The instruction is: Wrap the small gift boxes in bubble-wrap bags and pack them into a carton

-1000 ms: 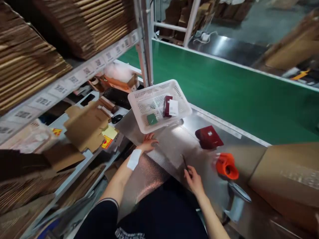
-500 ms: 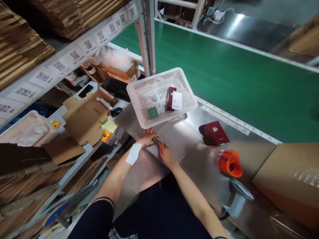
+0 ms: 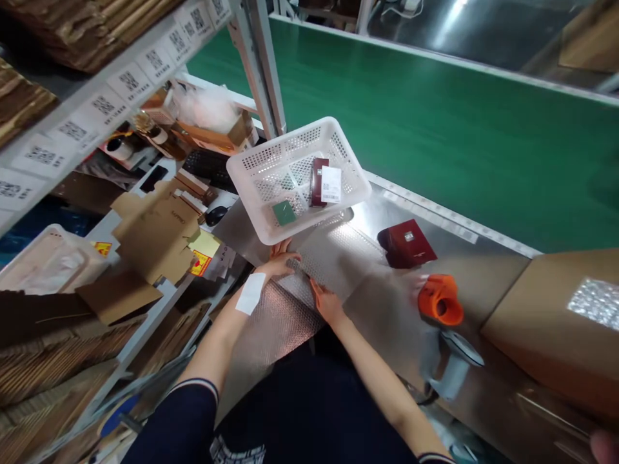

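So we had bubble wrap (image 3: 338, 258) spread on the bench (image 3: 387, 328), just nearside of the white basket (image 3: 247, 200); our left hand (image 3: 278, 264) lay by the basket's near rim, fingers loosely spread, gripping nothing we could see, probably keeping the sheet flat; our right hand (image 3: 329, 304), a bit farther nearside, had its fingers drawn together and seemed to pinch a thin dark item (image 3: 307, 277), too small to identify, likely for finer control; a dark red box (image 3: 317, 182) and a green card (image 3: 284, 212) sat inside the basket; right of it, a red packet (image 3: 411, 245), an orange gadget (image 3: 440, 301) and a big carton (image 3: 551, 316) crowded that side; a metal post (image 3: 261, 64) stood behind, limiting any push that way.
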The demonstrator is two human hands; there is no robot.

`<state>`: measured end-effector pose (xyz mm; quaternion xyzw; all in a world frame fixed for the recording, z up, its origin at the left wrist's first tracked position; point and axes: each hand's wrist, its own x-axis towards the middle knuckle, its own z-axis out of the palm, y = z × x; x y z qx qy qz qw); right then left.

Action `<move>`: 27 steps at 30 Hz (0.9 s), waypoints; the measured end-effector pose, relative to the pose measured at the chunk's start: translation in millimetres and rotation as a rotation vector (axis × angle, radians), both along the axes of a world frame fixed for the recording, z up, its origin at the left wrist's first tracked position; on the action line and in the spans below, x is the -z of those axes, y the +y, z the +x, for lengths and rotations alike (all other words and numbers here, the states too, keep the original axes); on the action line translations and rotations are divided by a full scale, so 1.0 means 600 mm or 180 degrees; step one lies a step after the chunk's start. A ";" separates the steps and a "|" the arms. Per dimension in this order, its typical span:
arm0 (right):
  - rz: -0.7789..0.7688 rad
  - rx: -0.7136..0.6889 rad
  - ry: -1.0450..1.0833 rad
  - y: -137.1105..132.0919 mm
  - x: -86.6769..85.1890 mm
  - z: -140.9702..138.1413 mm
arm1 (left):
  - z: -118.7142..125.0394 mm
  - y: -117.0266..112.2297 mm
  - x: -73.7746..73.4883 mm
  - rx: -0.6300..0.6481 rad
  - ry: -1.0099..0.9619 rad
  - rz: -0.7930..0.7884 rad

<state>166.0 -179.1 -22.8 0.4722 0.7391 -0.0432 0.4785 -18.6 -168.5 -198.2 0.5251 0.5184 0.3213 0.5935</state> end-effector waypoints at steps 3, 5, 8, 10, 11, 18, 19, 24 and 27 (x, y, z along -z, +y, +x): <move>0.0043 0.0154 -0.0287 -0.030 -0.053 0.053 | 0.000 -0.001 0.000 0.0009 0.0023 0.0005; 0.0085 0.0235 -0.0487 -0.056 -0.095 0.099 | 0.000 -0.002 0.000 0.0040 0.0008 0.0002; 0.0199 0.0360 -0.0588 -0.099 -0.161 0.175 | 0.000 -0.001 0.000 0.0054 0.0000 -0.0014; 0.0285 0.0456 -0.0470 -0.122 -0.197 0.212 | 0.001 0.000 -0.001 0.0016 0.0015 -0.0040; 0.0331 0.0476 -0.0372 -0.128 -0.208 0.222 | 0.002 0.000 -0.001 -0.0010 0.0023 -0.0055; 0.0464 -0.0057 0.0101 -0.056 -0.128 0.127 | 0.035 -0.049 -0.023 -0.0756 0.0283 -0.0325; 0.0494 -0.0144 0.0147 -0.038 -0.107 0.106 | 0.044 -0.063 -0.028 -0.0997 0.0401 -0.0497; 0.0666 -0.0385 0.0108 0.006 -0.054 0.065 | 0.084 -0.112 -0.042 -0.1762 0.0540 -0.1218; 0.0744 -0.0450 0.0076 0.005 -0.057 0.071 | 0.078 -0.127 -0.039 -0.1542 0.0253 -0.1076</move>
